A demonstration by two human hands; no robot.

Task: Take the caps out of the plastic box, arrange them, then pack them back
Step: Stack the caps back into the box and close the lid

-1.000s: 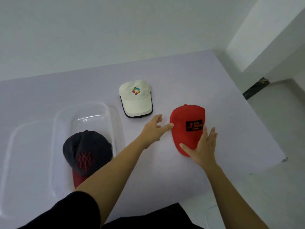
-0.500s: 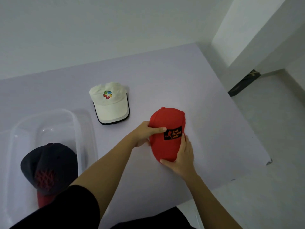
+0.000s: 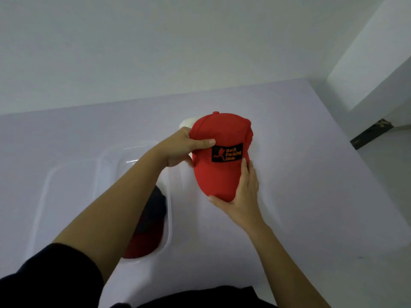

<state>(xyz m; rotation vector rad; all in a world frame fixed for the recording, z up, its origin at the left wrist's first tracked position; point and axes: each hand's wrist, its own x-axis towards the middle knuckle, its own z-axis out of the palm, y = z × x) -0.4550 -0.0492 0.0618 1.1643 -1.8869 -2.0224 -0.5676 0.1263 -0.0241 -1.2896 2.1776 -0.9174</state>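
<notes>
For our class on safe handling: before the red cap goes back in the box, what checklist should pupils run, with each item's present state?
1. Left hand grips red cap: ok.
2. Right hand supports its brim: ok.
3. Plastic box open: ok.
4. Room beside dark cap in box: cannot tell, arm hides it.
5. White cap clear of the path: cannot tell, mostly hidden.

- My single head-worn wide-angle view looks forward and down, close over the pale lilac table (image 3: 311,196).
- I see both forearms entering from the bottom edge, white wall beyond.
</notes>
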